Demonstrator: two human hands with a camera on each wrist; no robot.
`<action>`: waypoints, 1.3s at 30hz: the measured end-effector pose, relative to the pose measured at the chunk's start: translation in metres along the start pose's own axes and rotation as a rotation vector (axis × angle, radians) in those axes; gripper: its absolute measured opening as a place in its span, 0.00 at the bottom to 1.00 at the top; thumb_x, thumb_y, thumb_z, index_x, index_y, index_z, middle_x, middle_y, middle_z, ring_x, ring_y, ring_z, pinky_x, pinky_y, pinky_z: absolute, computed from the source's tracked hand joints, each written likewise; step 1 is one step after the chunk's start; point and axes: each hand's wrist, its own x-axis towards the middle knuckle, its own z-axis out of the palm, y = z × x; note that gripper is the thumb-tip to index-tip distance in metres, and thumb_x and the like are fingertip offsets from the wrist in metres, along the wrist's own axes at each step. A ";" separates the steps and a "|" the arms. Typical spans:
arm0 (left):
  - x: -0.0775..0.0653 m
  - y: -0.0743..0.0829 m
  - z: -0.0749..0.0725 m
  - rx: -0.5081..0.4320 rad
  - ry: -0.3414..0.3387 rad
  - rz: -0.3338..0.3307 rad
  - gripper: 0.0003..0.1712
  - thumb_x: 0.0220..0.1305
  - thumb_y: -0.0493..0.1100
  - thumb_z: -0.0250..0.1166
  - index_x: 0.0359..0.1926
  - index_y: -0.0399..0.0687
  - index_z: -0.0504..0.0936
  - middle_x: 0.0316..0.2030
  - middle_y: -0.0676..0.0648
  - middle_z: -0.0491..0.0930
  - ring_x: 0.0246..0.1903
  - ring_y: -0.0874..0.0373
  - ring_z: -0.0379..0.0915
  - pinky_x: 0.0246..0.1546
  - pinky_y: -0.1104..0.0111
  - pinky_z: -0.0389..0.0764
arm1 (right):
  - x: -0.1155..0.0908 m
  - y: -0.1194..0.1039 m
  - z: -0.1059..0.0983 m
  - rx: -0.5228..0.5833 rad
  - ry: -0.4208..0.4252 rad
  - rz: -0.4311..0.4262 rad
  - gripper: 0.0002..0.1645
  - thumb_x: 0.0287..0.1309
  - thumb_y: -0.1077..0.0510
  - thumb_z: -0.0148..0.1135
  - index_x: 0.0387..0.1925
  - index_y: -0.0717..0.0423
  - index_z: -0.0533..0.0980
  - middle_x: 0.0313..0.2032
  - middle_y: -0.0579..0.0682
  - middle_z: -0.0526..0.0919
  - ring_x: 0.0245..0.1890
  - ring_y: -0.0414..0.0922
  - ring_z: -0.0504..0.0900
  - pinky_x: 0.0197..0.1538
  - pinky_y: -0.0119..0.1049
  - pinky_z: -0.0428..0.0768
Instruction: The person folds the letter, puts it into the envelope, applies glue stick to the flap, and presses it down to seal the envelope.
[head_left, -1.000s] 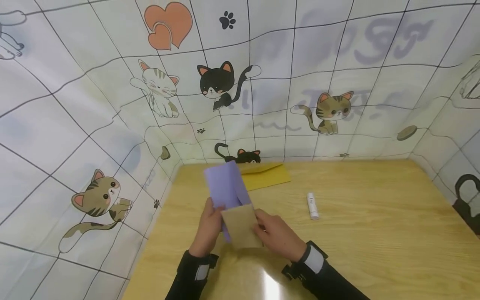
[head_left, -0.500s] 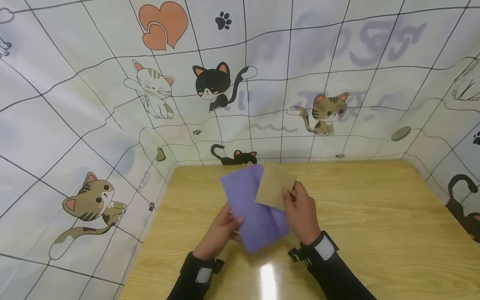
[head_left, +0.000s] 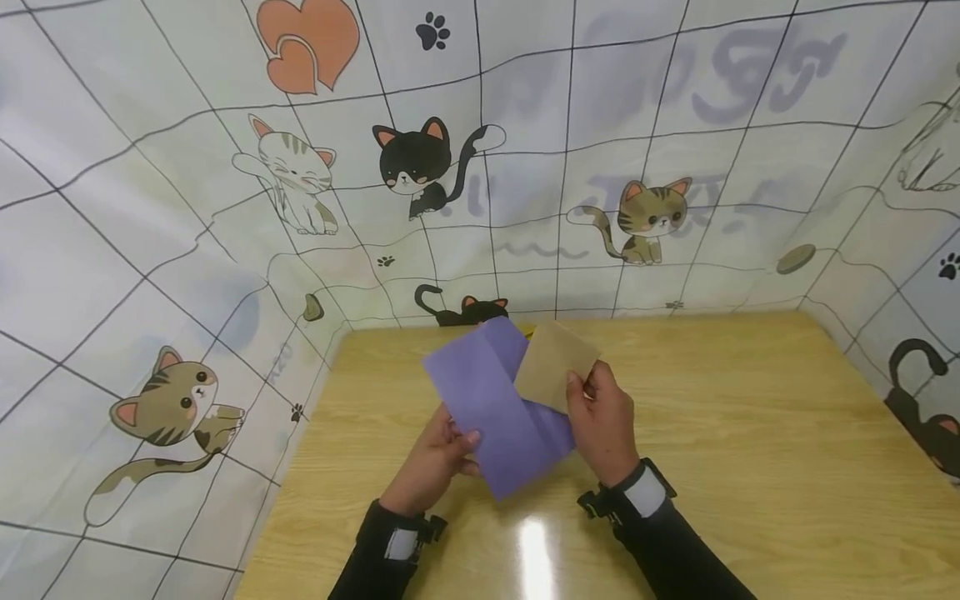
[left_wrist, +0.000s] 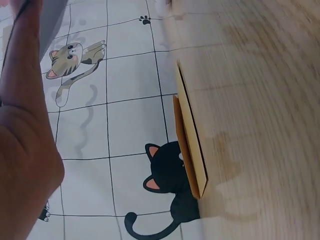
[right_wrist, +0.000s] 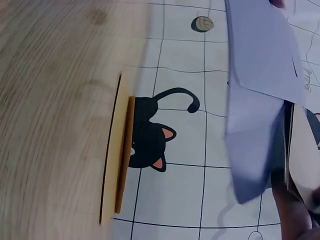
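My left hand (head_left: 431, 462) holds a folded purple paper (head_left: 480, 396) by its lower left edge, with the thumb on the front. In my right hand (head_left: 606, 429), thumb and fingers pinch a small tan paper (head_left: 553, 367) at its right corner. The tan piece overlaps the upper right part of the purple paper in the head view. From the right wrist, the tan paper (right_wrist: 304, 155) appears edge-on beside the loose fold of the purple paper (right_wrist: 255, 100). Both papers are held up above the table.
A yellow folded paper (left_wrist: 192, 145) lies at the back of the wooden table (head_left: 750, 433), mostly hidden behind the held papers in the head view. A white sheet (head_left: 540, 183) printed with cats and grid lines walls the back and sides.
The tan paper moved up and right from low over the purple one. The purple paper came down and spread wider. A white glue stick, visible earlier on the right, no longer shows.
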 end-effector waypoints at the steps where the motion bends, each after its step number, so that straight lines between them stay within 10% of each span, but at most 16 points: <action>1: 0.000 0.000 0.000 0.012 0.006 0.002 0.37 0.88 0.35 0.57 0.88 0.52 0.54 0.65 0.46 0.89 0.54 0.55 0.93 0.46 0.58 0.96 | 0.000 0.001 0.000 0.001 -0.042 0.002 0.12 0.83 0.63 0.64 0.58 0.68 0.79 0.56 0.68 0.93 0.51 0.65 0.96 0.48 0.37 0.94; 4: 0.001 0.000 0.000 0.059 0.032 -0.008 0.38 0.88 0.36 0.57 0.89 0.50 0.53 0.71 0.35 0.84 0.57 0.53 0.92 0.48 0.57 0.96 | 0.000 0.003 -0.002 0.015 -0.191 0.006 0.15 0.84 0.61 0.64 0.63 0.65 0.80 0.60 0.67 0.92 0.55 0.64 0.95 0.51 0.57 0.95; 15: 0.003 -0.003 0.003 0.170 0.042 -0.038 0.39 0.87 0.33 0.58 0.90 0.54 0.56 0.79 0.28 0.74 0.71 0.33 0.83 0.58 0.50 0.94 | 0.005 0.000 -0.006 0.000 -0.520 -0.035 0.06 0.81 0.60 0.68 0.52 0.57 0.81 0.32 0.47 0.87 0.30 0.35 0.80 0.34 0.31 0.79; 26: 0.002 0.007 -0.001 0.231 0.053 -0.018 0.30 0.92 0.41 0.55 0.87 0.53 0.64 0.68 0.27 0.83 0.53 0.50 0.93 0.49 0.51 0.97 | 0.005 -0.006 -0.005 0.034 -0.348 -0.062 0.14 0.80 0.62 0.69 0.60 0.56 0.90 0.48 0.54 0.96 0.39 0.36 0.87 0.40 0.32 0.85; 39: -0.002 0.011 0.002 0.275 -0.022 -0.029 0.32 0.90 0.35 0.55 0.87 0.42 0.63 0.73 0.26 0.80 0.63 0.33 0.89 0.49 0.52 0.97 | 0.010 -0.013 -0.018 0.229 -0.593 0.159 0.11 0.77 0.64 0.72 0.55 0.64 0.89 0.50 0.61 0.96 0.45 0.37 0.93 0.47 0.34 0.91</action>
